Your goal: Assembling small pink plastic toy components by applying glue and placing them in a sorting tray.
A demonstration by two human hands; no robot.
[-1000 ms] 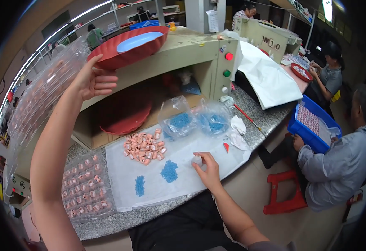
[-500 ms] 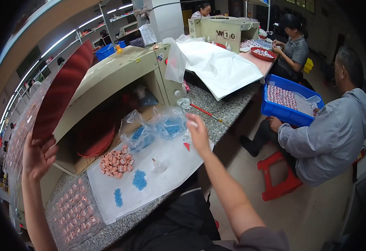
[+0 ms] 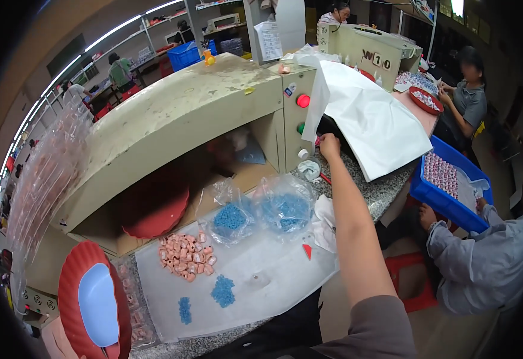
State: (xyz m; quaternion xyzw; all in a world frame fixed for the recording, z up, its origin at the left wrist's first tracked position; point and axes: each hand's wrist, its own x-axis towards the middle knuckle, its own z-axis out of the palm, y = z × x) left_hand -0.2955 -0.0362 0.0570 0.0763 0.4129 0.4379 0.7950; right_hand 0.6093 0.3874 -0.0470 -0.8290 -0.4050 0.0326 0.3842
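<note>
At the lower left, a red scalloped plate point(image 3: 68, 299) with a light blue oval dish point(image 3: 99, 305) in it is tilted up in my left hand, which is almost wholly hidden behind it. My right hand point(image 3: 330, 145) reaches past the machine's buttons, under the edge of a white sheet point(image 3: 369, 113). Its fingers are closed at a small magenta thing point(image 3: 318, 141), mostly covered. On white paper point(image 3: 225, 305) lie a heap of pink pieces point(image 3: 186, 256), two small piles of blue bits point(image 3: 223, 291), and two clear bags of blue bits point(image 3: 285, 210).
A beige oven-like machine point(image 3: 178, 119) holds another red plate point(image 3: 157, 209). Clear plastic trays point(image 3: 49, 173) are stacked at left; a tray of pink pieces point(image 3: 139, 299) is partly behind my plate. A seated person point(image 3: 483, 257) is beside a blue crate point(image 3: 477, 221); a second person works farther back.
My left hand has brought the red plate down from its raised place, so the blue dish shows. My right hand has moved from over the paper to beside the machine. The view has shifted.
</note>
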